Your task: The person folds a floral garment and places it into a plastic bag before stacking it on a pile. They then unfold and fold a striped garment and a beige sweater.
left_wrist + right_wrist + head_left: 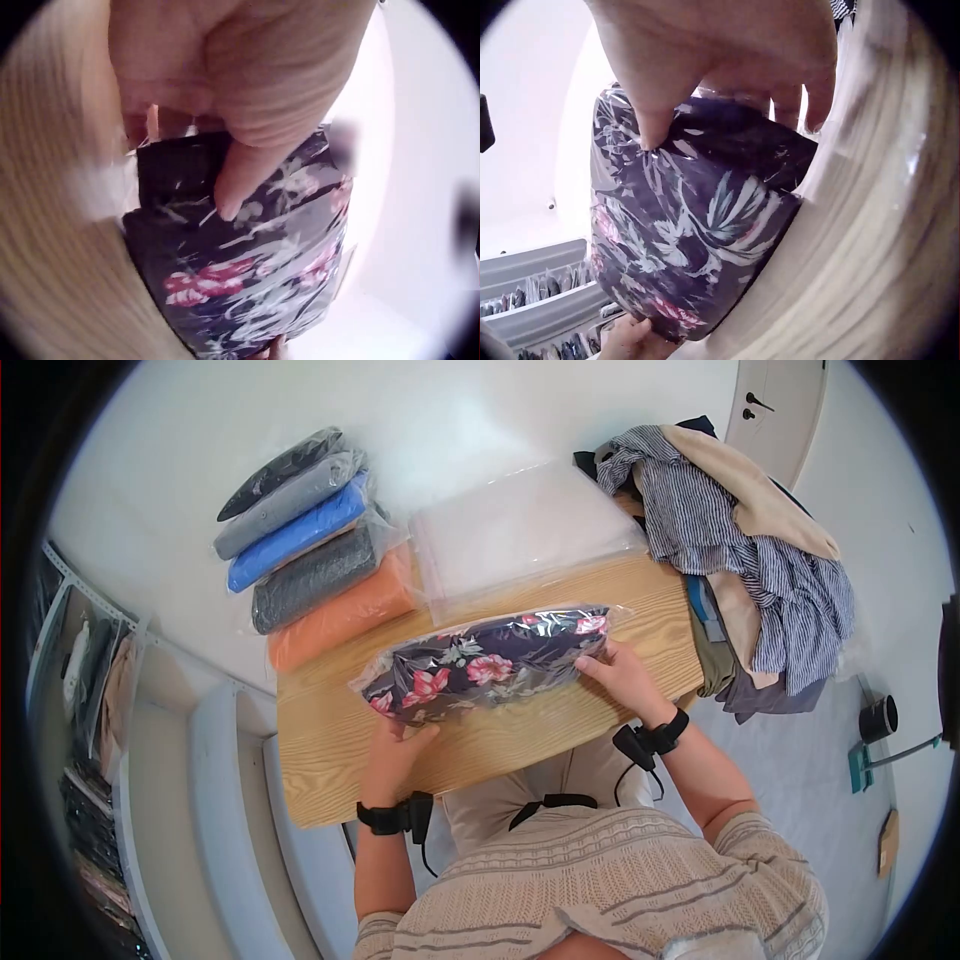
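In the head view, the left hand (396, 758) and right hand (630, 680) grip opposite ends of a plastic-bagged floral garment (490, 666) over the wood-grain table (325, 765). The left-wrist view shows the left thumb (251, 172) against it; the right-wrist view, the right thumb (656, 124).

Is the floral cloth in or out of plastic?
In: clear plastic covers the floral cloth, with shiny wrinkles in all views. The left hand and right hand hold its ends.

Looks like a garment-packing stockroom, judging by folded blue, grey and orange clothes in clear plastic (300, 535), flat transparent bags (530, 530), heaped striped and beige clothing (735, 525) at the brown wood-grain table (325, 755), and white shelving (215, 760) with packaged garments (85, 805).
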{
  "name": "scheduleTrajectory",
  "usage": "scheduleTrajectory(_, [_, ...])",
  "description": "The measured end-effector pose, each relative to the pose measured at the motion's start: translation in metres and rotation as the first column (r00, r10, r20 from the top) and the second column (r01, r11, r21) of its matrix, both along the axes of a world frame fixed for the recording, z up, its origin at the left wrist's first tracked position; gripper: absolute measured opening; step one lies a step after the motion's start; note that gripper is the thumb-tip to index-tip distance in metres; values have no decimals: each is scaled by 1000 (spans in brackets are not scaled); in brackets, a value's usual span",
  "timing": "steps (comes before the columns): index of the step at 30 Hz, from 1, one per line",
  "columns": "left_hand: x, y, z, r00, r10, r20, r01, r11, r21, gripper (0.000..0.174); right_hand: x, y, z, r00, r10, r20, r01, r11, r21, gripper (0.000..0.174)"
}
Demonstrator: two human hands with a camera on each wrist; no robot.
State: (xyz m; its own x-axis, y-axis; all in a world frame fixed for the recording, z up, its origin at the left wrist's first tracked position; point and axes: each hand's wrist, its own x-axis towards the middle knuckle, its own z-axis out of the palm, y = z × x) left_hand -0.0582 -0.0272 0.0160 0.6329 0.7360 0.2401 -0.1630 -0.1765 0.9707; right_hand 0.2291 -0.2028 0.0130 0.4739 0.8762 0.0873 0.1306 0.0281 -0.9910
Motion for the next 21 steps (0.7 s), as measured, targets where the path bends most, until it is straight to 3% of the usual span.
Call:
scheduleTrajectory(1, [0, 4, -9, 988, 15, -151, -16, 1000, -5, 34, 2, 0, -6, 998, 33, -47, -33, 999, -13, 31])
scheduleTrajectory(4, [-3, 16, -20, 956, 66, -284, -60, 998, 29, 24, 8, 1, -25, 982, 137, -129, -137, 991, 11, 27])
scheduleTrajectory(6, [-2, 14, -17, 967, 93, -238, -101, 995, -19, 19, 6, 1, -26, 966, 203, -160, -198, 979, 44, 25])
scheduleTrajectory(8, [1, 14, -13, 974, 119, -194, -135, 988, -69, 16, -1, 5, -14, 986, 117, -115, -102, 986, 129, 21])
scheduleTrajectory(12, [5, 8, 16, 948, 180, -261, -208, 975, -81, 16, 2, 8, 1, 975, 74, -210, -75, 997, 5, 23])
scheduleTrajectory(14, [1, 7, 14, 930, 192, -314, -227, 971, -77, 17, 1, 11, 4, 864, 51, -501, -123, 986, -110, 28])
scheduleTrajectory(15, [-5, 16, -3, 917, 138, -375, -206, 967, -149, 17, -4, 9, 18, 857, -31, -514, -111, 963, -244, 30])
scheduleTrajectory(16, [-8, 17, -9, 900, 79, -430, -189, 957, -220, 19, -5, 9, 9, 855, -32, -517, -117, 961, -252, 30])
scheduleTrajectory(17, [-12, 15, -13, 898, 79, -433, -194, 955, -226, 19, -4, 10, -7, 824, -35, -566, -84, 980, -182, 27])
scheduleTrajectory(19, [-18, 2, -6, 899, 51, -435, -244, 883, -400, 22, -5, 5, -11, 788, -34, -615, -50, 992, -119, 25])
scheduleTrajectory(21, [-28, -8, -4, 917, 37, -397, -243, 842, -482, 22, -4, -10, -7, 640, 36, -767, -86, 996, -26, 23])
